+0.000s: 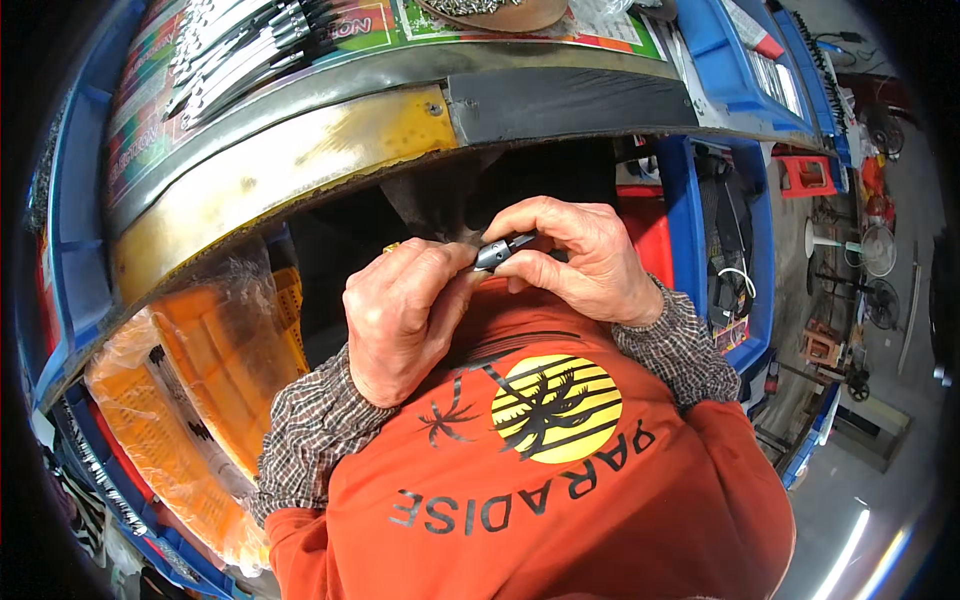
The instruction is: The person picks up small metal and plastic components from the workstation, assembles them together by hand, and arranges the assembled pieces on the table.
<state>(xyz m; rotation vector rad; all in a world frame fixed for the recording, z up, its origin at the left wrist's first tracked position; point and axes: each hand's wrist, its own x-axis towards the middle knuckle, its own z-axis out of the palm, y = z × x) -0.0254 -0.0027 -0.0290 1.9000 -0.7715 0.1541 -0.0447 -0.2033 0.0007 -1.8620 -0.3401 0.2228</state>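
Note:
Close to my chest, below the bench edge, both hands meet at a small dark grey metal piece (491, 254) with little holes and a slim black part at its right end. Its exact kind is hard to make out. My left hand (405, 310) is closed, thumb and fingers pinching the left end, which they cover. From the other side, my right hand (580, 255) pinches the right end between thumb and curled fingers. On the bench ahead, at the far left, lies a stack of long, slim silver and black metal parts (250, 55).
A brown dish (515, 17) of small metal pieces sits on the bench (570, 100). Blue bins (762, 250) stand at the right, one containing black items. Orange plastic crates (215, 370) wrapped in clear film are at the left. Farther right are a red stool (806, 177) and fans (878, 250).

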